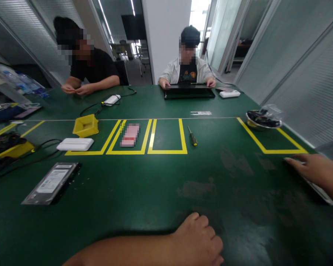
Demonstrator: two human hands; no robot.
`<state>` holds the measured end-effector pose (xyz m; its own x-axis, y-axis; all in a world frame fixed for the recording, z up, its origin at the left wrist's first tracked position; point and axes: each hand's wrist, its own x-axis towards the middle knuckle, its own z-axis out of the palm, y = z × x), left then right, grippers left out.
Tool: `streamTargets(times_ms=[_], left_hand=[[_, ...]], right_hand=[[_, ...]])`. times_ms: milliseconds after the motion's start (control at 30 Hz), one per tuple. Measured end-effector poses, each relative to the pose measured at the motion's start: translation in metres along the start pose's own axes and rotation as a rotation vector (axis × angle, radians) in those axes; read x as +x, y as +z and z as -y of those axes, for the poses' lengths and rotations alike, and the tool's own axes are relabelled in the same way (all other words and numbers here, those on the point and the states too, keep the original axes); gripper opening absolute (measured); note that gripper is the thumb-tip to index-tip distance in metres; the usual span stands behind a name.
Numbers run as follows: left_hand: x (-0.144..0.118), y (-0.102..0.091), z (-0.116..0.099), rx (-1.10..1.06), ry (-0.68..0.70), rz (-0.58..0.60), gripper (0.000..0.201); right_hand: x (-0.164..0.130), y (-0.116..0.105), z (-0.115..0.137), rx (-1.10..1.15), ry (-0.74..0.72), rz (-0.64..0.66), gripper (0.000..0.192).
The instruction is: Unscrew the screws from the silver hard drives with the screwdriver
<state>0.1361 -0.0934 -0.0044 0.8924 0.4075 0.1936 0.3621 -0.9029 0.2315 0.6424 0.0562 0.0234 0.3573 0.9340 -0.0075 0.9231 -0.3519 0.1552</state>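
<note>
At the right edge, my right hand [316, 167] lies over a flat dark device [310, 184] with a pale edge. Its fingers are partly out of sight, and they appear to grip the device's far side. The device's exact kind does not show. My left hand [201, 238] rests curled in a loose fist on the green table [155, 195] at the bottom middle, with nothing visible in it. Ahead of it lies a screwdriver [193, 137] with a black and yellow handle. A hard drive [52, 183] in a clear bag sits to the left.
Yellow tape [166, 152] marks several boxes; one holds a blurred pink item [130, 135]. A yellow bin [86, 125], white power banks [75, 144] and cables stand left. A bowl of dark parts [263, 119] is back right. Two people [189, 70] sit opposite, one holding a dark panel.
</note>
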Motion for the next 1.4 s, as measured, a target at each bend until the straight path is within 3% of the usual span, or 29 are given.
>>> streamTargets(times_ms=[167, 400, 733, 1033, 1400], left_hand=[[0.000, 0.000, 0.001, 0.004, 0.016, 0.018, 0.033], [0.001, -0.002, 0.003, -0.019, 0.021, 0.056, 0.034], [0.001, -0.003, 0.005, -0.021, 0.038, 0.067, 0.033], [0.002, -0.005, 0.006, -0.023, 0.049, 0.084, 0.033], [0.002, -0.006, 0.007, -0.023, 0.053, 0.114, 0.034]], right_hand=[[0.001, -0.001, 0.021, -0.032, 0.034, 0.061, 0.038], [-0.007, -0.005, 0.022, -0.049, 0.058, 0.073, 0.038], [0.007, -0.007, 0.020, -0.036, -0.040, 0.183, 0.028], [0.018, -0.016, 0.036, -0.065, 0.086, 0.215, 0.028], [0.019, -0.012, 0.028, -0.013, -0.094, 0.194, 0.022]])
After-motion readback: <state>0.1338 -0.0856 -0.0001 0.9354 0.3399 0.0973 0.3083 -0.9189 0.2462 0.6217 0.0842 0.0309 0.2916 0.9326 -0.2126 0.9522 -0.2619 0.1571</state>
